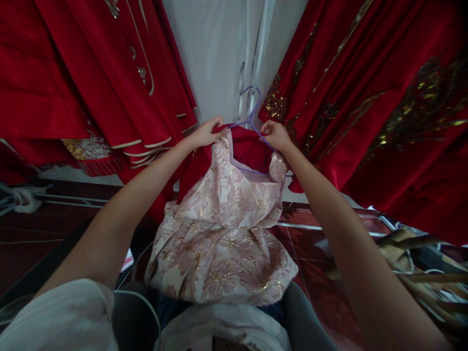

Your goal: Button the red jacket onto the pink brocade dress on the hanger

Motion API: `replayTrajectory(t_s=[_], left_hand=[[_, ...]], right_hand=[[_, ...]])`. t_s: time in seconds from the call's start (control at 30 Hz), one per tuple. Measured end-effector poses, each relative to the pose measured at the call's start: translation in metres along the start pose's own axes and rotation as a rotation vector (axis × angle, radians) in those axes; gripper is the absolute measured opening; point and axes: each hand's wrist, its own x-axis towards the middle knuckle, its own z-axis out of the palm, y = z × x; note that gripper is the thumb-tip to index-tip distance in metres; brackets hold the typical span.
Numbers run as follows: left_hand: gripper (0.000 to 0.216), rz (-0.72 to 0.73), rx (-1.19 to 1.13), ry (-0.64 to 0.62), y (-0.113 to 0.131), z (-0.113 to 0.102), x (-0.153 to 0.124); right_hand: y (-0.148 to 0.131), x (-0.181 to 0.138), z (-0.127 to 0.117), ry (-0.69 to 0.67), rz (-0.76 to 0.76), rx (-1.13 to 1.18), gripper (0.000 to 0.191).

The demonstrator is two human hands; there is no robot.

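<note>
Left hand: my left hand [209, 132] is closed in a pinch on the edge of the red cloth [252, 146], right by the dress's left shoulder strap.
Right hand: my right hand [276, 135] pinches the same red cloth between thumb and fingers, close against the sloping arm of the hanger.
Purple hanger: the purple hanger [250, 119] stands between my hands, its hook pointing away from me, up in front of the white panel [210, 53]; I cannot tell whether the hook touches anything.
Brocade dress: the pink-and-gold floral dress [228, 204] hangs from the hanger in front of me, its skirt bunched and spread low, over my lap.
Right strap: the dress's right strap [278, 165] loops around the hanger's end, just below my right wrist.
Red cloth: it lies behind the dress's neckline, and part shows beyond the bodice on the left.
Around me: red garments with metallic trim hang on the left [73, 73] and right [365, 107], above dark red floor tiles [310, 251].
</note>
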Motion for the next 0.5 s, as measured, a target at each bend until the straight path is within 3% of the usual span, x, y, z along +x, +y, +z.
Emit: replayTrajectory(t_s=[0.17,0.33,0.4,0.5], left_hand=[[0.033,0.015,0.005,0.032,0.0,0.002,-0.004],[0.033,0.027,-0.048,0.005,-0.001,0.004,-0.003],[0.034,0.022,-0.063,0.004,-0.001,0.008,-0.004],[0.032,-0.002,-0.049,0.034,0.001,0.014,-0.006]], right_hand=[[0.002,-0.003,-0.028,-0.013,-0.089,-0.438,0.023],[0.027,-0.029,-0.085,0.029,0.044,-0.664,0.031],[0.031,-0.043,-0.106,-0.036,0.116,-0.721,0.031],[0.024,-0.063,-0.127,-0.25,0.271,-0.782,0.031]])
